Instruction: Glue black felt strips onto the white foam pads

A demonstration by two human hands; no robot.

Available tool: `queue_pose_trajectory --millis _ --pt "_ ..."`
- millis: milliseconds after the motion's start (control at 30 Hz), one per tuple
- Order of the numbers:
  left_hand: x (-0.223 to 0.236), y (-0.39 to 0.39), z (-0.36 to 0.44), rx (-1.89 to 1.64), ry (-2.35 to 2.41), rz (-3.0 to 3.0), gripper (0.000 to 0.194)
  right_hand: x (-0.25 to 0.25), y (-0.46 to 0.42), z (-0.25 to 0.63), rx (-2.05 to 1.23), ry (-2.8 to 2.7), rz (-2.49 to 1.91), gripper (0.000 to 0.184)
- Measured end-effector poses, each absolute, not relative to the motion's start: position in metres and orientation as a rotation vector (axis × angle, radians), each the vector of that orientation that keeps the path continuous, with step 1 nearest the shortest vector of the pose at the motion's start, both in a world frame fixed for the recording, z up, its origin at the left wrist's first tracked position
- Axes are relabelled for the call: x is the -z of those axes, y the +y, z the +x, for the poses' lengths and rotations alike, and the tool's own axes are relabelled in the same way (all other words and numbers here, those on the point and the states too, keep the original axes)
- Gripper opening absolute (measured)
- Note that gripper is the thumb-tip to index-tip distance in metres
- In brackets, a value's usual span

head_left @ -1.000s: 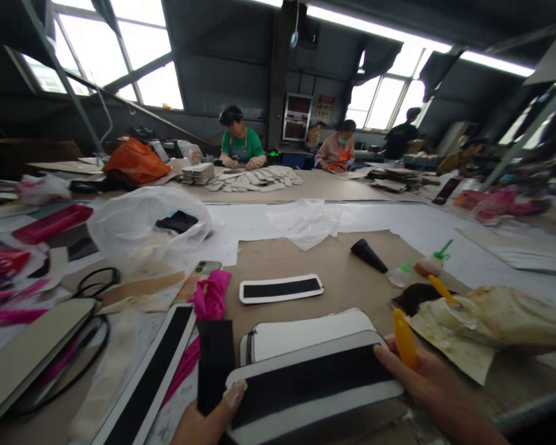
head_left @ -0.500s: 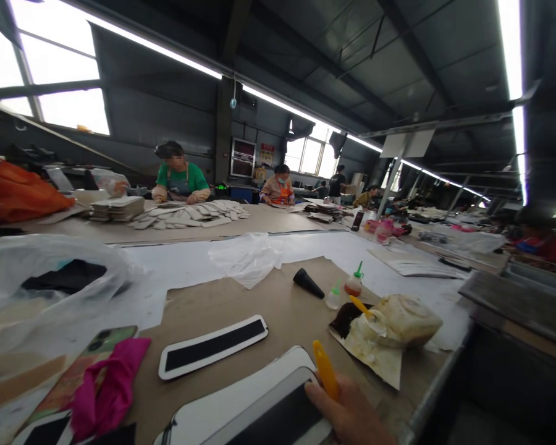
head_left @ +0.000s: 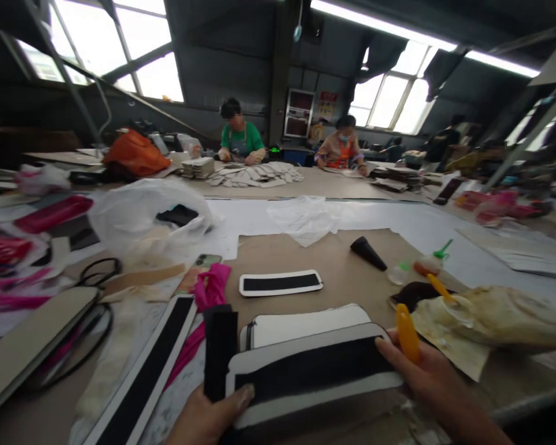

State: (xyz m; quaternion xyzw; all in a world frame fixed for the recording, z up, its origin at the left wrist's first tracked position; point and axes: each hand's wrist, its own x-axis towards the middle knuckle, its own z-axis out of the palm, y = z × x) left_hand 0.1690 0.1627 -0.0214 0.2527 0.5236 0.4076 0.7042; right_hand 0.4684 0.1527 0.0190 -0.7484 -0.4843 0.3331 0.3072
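Pinches striped panel (head_left: 310, 371) by its ends with left hand (head_left: 213, 411) and right hand (head_left: 424, 368), yellow handle (head_left: 406, 334) in the latter. Seems light, stiffish; best held there.

Behind our long white panel with black band (head_left: 314, 374), stacked white panels (head_left: 308, 326) obstruct us; farther behind it, flat brown paper (head_left: 296, 254) leaves passage.
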Motion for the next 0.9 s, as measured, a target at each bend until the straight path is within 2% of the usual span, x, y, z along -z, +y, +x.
queue_pose_trajectory --millis 167,367,533,633,800,900 --pt "0.002 0.16 0.172 -0.962 0.954 0.474 0.046 -0.012 0.154 0.474 -0.998 -1.068 -2.043 0.045" --pt "-0.001 0.155 0.168 -0.925 0.85 0.38 0.055 -0.017 0.154 0.461 -0.879 -0.966 -2.1 0.049" --pt "-0.003 0.155 0.169 -0.908 0.997 0.35 0.034 -0.014 0.157 0.462 -0.886 -1.016 -2.098 0.049" --pt "-0.004 0.156 0.169 -0.923 1.088 0.386 0.035 -0.006 0.16 0.47 -0.935 -1.055 -2.115 0.051" --pt "-0.001 0.155 0.167 -0.908 1.108 0.479 0.037 -0.008 0.162 0.468 -0.935 -1.074 -2.087 0.046" --pt "0.003 0.155 0.165 -0.889 1.201 0.483 0.04 -0.016 0.16 0.457 -1.078 -1.071 -1.891 0.039"
